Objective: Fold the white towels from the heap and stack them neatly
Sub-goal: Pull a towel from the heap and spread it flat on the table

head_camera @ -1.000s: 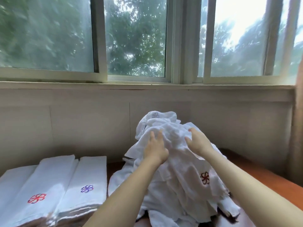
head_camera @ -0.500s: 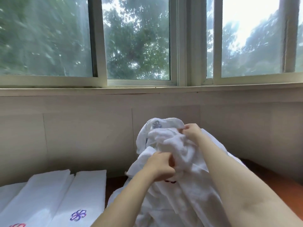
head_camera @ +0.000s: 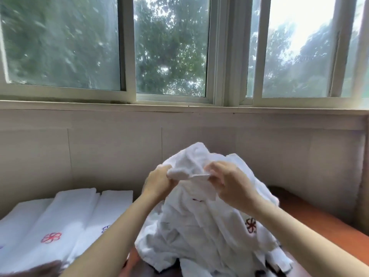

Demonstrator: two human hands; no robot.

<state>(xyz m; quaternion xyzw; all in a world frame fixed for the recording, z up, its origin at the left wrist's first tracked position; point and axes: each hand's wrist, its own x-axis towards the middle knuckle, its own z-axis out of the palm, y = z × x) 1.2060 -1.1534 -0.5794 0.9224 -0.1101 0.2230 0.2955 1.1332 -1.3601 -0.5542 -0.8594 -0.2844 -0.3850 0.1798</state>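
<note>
A heap of crumpled white towels (head_camera: pixel 201 232) rises in the middle of the table, one showing a dark red flower emblem. Both hands are at its top. My left hand (head_camera: pixel 157 181) grips a bunched fold of a white towel (head_camera: pixel 189 166) lifted from the heap. My right hand (head_camera: pixel 229 183) pinches the same towel's hem just to the right, a short edge stretched between the two hands. Folded white towels (head_camera: pixel 65 222) lie in stacks at the left, with red and purple flower emblems facing up.
A reddish-brown table (head_camera: pixel 319 226) shows to the right of the heap. A pale wall (head_camera: pixel 99 152) stands close behind, under a window sill and sliding windows with trees outside. A blurred dark shape sits at the bottom left corner.
My right hand came down from the far top of the heap toward my left hand, and both now hold one towel's edge raised between them. The view tilted slightly.
</note>
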